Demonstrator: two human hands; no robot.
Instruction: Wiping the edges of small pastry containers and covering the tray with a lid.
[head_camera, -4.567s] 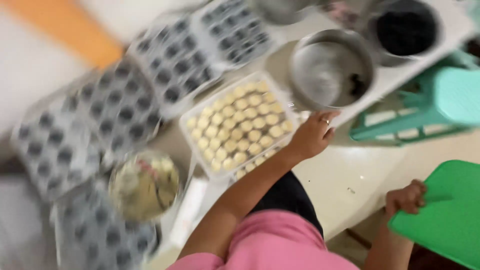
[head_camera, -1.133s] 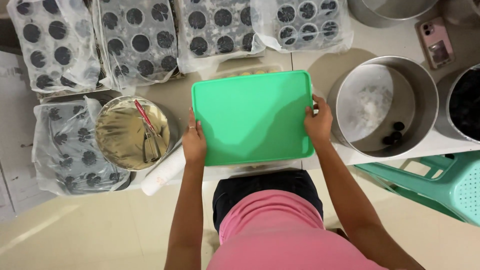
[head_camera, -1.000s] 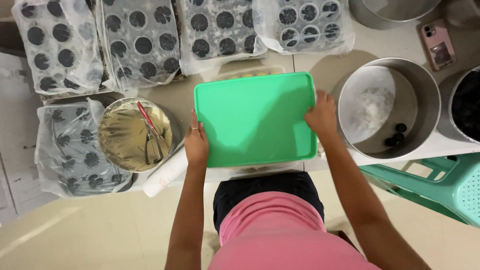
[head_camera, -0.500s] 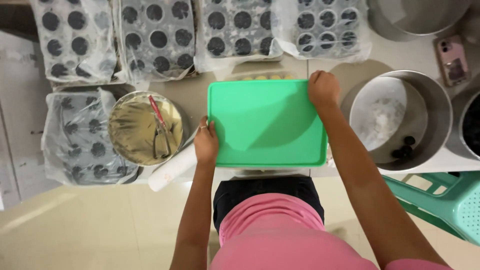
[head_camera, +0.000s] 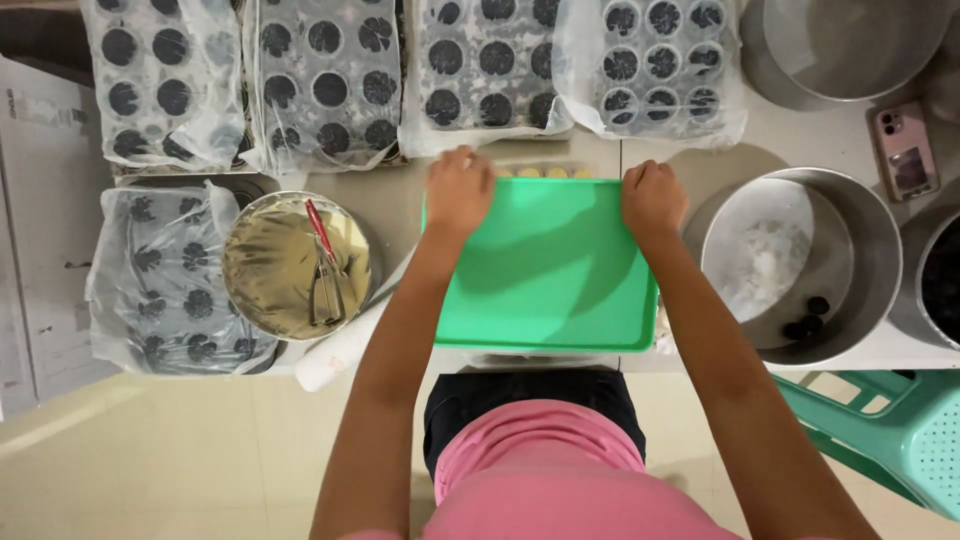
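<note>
Green tray (head_camera: 545, 265) flat btwn hands, both gripping far corners.

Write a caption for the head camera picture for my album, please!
Both hands, left hand and right hand, grip the far edge of a green tray beside a metal pot.
</note>
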